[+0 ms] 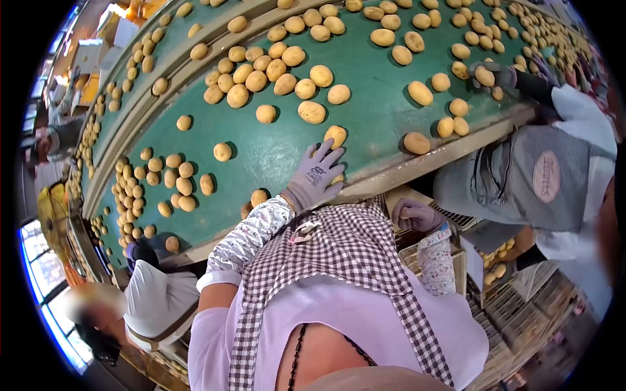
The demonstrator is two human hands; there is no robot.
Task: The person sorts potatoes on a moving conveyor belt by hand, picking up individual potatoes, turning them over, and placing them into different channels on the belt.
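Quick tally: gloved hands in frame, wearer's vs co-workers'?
Wearer's gloved hands: 2 (left hand on a potato on the belt; right hand off the belt)
Co-workers' gloved hands: 2 (right co-worker's hand; lower-left co-worker's hand)
Total: 4 clearly visible

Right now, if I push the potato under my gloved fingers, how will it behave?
The potato under your left hand is oblong and rounded, so it would probably roll unevenly, not slide. It looks plump and firm, likely hefty for its size. The smooth green belt would hardly stop it.
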